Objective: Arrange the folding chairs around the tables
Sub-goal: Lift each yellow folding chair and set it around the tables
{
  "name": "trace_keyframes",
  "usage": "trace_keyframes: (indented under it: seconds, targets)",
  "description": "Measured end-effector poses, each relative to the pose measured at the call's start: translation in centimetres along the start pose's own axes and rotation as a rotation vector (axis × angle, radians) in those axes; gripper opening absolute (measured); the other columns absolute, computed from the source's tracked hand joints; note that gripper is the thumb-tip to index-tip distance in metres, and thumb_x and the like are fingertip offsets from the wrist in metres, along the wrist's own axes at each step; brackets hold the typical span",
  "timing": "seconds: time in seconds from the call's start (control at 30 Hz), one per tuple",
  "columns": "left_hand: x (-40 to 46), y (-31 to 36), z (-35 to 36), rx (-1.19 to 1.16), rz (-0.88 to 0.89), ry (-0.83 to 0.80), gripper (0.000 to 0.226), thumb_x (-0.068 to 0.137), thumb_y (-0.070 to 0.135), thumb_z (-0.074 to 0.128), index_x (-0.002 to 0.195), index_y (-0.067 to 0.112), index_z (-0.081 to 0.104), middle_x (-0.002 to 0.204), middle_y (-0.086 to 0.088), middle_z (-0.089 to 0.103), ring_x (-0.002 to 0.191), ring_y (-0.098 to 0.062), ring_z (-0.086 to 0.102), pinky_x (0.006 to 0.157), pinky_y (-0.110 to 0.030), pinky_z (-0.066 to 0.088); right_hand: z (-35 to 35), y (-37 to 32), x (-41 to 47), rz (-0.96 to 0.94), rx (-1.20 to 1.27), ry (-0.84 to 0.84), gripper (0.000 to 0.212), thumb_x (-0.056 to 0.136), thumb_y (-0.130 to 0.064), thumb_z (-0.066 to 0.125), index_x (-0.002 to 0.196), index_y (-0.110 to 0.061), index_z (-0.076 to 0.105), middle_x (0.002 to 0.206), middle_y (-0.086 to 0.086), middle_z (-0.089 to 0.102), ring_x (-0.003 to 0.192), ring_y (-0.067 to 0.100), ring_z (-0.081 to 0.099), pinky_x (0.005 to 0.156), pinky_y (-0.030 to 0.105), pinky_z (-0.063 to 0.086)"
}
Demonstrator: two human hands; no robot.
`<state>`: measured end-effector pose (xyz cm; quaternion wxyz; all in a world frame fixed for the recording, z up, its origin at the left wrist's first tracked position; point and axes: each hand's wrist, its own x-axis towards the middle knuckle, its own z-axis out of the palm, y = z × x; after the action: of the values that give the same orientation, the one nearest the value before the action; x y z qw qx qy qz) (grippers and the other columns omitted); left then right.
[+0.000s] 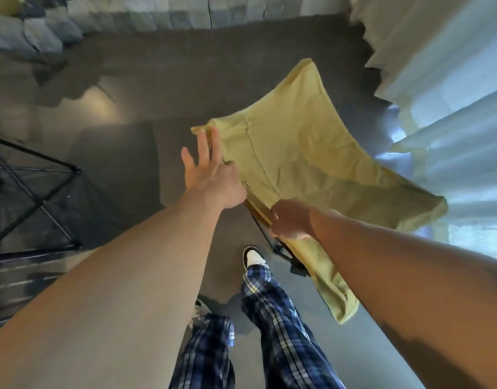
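Observation:
A folding chair [306,153] with yellow fabric and a thin black frame is held up off the grey floor, right of centre. My right hand [291,219] is shut on the near edge of its fabric and frame. My left hand [210,172] is open with fingers spread, resting against the chair's left fabric edge without gripping it. The chair's black legs [281,249] show just below my right hand; the rest of the frame is hidden under the fabric.
A black cross-braced frame [36,203], possibly a folding table or another chair, stands at the left. White curtains [449,88] hang along the right. Grey stone steps [107,18] run across the back. My legs in blue plaid trousers [272,318] stand on the floor below.

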<state>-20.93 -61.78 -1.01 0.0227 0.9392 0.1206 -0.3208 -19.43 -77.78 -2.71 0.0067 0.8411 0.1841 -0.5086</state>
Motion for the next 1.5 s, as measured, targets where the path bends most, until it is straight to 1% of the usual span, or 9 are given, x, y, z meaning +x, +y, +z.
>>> trace_keyframes:
  seconds: [0.1, 0.23, 0.33, 0.43, 0.57, 0.7, 1.03, 1.2, 1.5]
  targets:
    - [-1.3, -0.9, 1.0, 0.159, 0.028, -0.016, 0.045, 0.084, 0.035, 0.044, 0.123, 0.017, 0.059, 0.162, -0.005, -0.016, 0.143, -0.035, -0.03, 0.11, -0.067, -0.013, 2.2, 0.0, -0.1, 0.013, -0.02, 0.066, 0.013, 0.087, -0.008, 0.051, 0.077, -0.017, 0.054, 0.084, 0.006, 0.064, 0.069, 0.022, 0.063, 0.053, 0.03, 0.05]
    - [-3.7, -3.2, 3.0, 0.259, -0.024, -0.017, 0.044, 0.085, 0.031, 0.05, 0.127, 0.023, 0.058, 0.16, -0.006, 0.017, 0.147, -0.037, -0.012, 0.109, -0.07, -0.008, 4.0, -1.6, -0.2, 0.017, -0.09, 0.089, 0.013, 0.091, -0.009, 0.053, 0.097, -0.013, 0.064, 0.088, 0.005, 0.064, 0.077, 0.023, 0.066, 0.072, 0.037, 0.059]
    - [-6.9, -5.7, 4.6, 0.182, -0.128, -0.104, 0.012, 0.082, 0.018, 0.052, 0.086, 0.023, 0.063, 0.114, -0.005, 0.059, 0.139, -0.037, 0.025, 0.109, -0.069, 0.002, 6.1, -3.7, -0.4, 0.031, -0.211, 0.055, 0.014, 0.09, -0.01, 0.057, 0.1, -0.014, 0.066, 0.087, 0.003, 0.061, 0.081, 0.026, 0.064, 0.079, 0.039, 0.056]
    - [-10.6, -9.1, 7.3, 0.132, -0.241, -0.183, 0.016, 0.082, 0.014, 0.055, 0.095, 0.021, 0.062, 0.092, -0.001, 0.058, 0.113, -0.033, 0.053, 0.107, -0.062, 0.02, 8.3, -6.7, -0.8, -0.055, -0.301, 0.033, 0.023, 0.094, -0.022, 0.058, 0.114, -0.014, 0.064, 0.099, 0.005, 0.064, 0.091, 0.03, 0.063, 0.083, 0.038, 0.052]
    - [-15.3, -14.2, 12.6, 0.084, -0.39, -0.329, 0.039, 0.085, 0.021, 0.054, 0.124, 0.024, 0.055, 0.125, -0.007, 0.051, 0.118, -0.03, 0.043, 0.096, -0.044, 0.035, 9.7, -8.5, -2.1, -0.093, -0.246, -0.273, 0.105, 0.067, -0.095, 0.034, 0.139, -0.02, 0.049, 0.124, 0.006, 0.056, 0.113, 0.025, 0.052, 0.1, 0.043, 0.039]
    - [-19.4, -16.6, 17.5, 0.076, -0.541, -0.505, 0.045, 0.087, 0.02, 0.053, 0.132, 0.02, 0.053, 0.137, -0.012, 0.044, 0.125, -0.034, 0.034, 0.094, -0.045, 0.038, 9.7, -7.1, -2.7, 0.063, -0.397, -0.341, 0.136, 0.036, -0.107, 0.036, 0.15, -0.034, 0.032, 0.158, -0.002, 0.03, 0.142, 0.03, 0.03, 0.11, 0.054, 0.029]
    - [-28.1, -13.2, 25.0, -0.399, -0.743, -0.471, 0.039, 0.094, 0.005, 0.041, 0.13, 0.006, 0.055, 0.126, -0.013, 0.056, 0.115, -0.034, 0.056, 0.084, -0.039, 0.047, 12.3, -10.2, -0.2, 0.277, -0.924, -0.015, 0.084, 0.082, -0.04, 0.066, 0.15, -0.008, 0.03, 0.154, 0.029, 0.017, 0.127, 0.047, 0.039, 0.078, 0.047, 0.048]
    - [-35.7, -11.9, 28.5, -0.581, -0.856, -0.469, 0.032, 0.091, 0.007, 0.05, 0.121, 0.008, 0.061, 0.089, -0.005, 0.049, 0.093, -0.03, 0.059, 0.081, -0.038, 0.052, 14.4, -14.2, -3.7, -0.033, -1.085, -0.046, 0.025, 0.089, -0.027, 0.054, 0.109, -0.013, 0.06, 0.106, 0.007, 0.054, 0.097, 0.032, 0.055, 0.081, 0.039, 0.046]
    - [-56.6, -12.1, 35.8, -0.864, -1.249, -0.389, 0.024, 0.094, 0.012, 0.042, 0.111, 0.011, 0.06, 0.081, -0.004, 0.048, 0.078, -0.026, 0.055, 0.068, -0.034, 0.047, 23.4, -29.5, -15.7, -0.518, -1.448, 0.006, 0.026, 0.085, -0.016, 0.046, 0.109, -0.018, 0.058, 0.096, 0.004, 0.051, 0.088, 0.029, 0.053, 0.071, 0.037, 0.044]
